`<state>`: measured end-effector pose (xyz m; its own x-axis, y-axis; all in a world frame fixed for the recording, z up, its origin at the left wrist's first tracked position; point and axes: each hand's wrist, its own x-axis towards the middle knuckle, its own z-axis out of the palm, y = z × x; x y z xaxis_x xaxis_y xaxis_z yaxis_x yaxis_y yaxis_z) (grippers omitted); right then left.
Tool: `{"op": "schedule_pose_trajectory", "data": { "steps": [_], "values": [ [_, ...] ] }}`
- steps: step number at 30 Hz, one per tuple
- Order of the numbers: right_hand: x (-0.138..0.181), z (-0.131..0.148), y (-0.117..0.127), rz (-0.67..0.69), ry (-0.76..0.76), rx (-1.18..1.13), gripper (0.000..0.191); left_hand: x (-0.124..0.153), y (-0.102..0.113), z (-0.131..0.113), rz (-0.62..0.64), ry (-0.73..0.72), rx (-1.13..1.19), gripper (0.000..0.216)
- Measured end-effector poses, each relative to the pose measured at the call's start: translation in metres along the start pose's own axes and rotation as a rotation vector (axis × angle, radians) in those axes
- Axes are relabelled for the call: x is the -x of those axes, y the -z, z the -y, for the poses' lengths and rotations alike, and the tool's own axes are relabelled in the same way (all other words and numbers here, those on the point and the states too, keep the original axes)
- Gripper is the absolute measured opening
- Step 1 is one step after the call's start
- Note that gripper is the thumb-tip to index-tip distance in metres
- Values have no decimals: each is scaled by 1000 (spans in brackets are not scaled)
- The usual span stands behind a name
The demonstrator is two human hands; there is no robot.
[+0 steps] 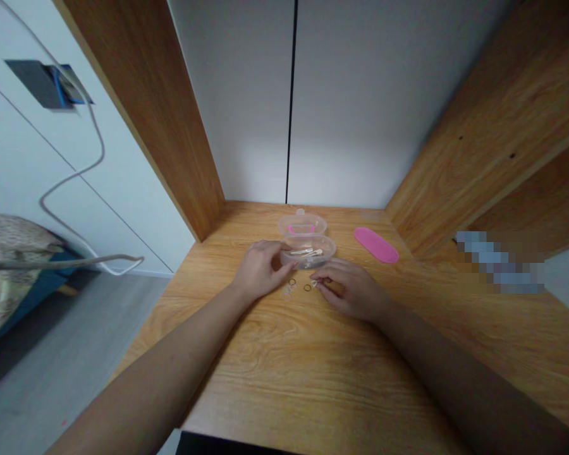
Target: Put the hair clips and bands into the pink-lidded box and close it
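A clear plastic case (308,248) lies open on the wooden desk (313,379), its lid (302,224) hinged back toward the wall. Pale hair clips (307,253) lie inside it. My left hand (260,270) rests against the case's left side, fingers curled at its rim. My right hand (351,287) lies just in front of the case and pinches a small pale piece (315,284) at its fingertips. Between the hands, several small rings (291,287) lie on the wood, some dark, some clear.
A pink oval pad (375,244) lies to the right of the case. Wooden side panels (171,114) wall the desk on both sides, with a white wall behind. A white cable (76,189) hangs at the left over a grey floor.
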<state>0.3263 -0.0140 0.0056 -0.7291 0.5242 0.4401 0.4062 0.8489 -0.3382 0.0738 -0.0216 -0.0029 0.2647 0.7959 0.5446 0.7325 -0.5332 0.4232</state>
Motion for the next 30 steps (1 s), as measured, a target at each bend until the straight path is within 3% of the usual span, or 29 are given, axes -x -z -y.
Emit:
{"op": "schedule_pose_trajectory", "data": {
  "steps": [9,26,30],
  "values": [
    [1,-5,-2,83,1,-10,21,0,0,1,-14,1,9,27],
    [2,-6,-1,56,-33,16,31,0,1,-1,-14,3,-28,27],
    [2,-5,1,38,-22,3,24,0,-1,1,-9,-4,-16,27]
  ]
}}
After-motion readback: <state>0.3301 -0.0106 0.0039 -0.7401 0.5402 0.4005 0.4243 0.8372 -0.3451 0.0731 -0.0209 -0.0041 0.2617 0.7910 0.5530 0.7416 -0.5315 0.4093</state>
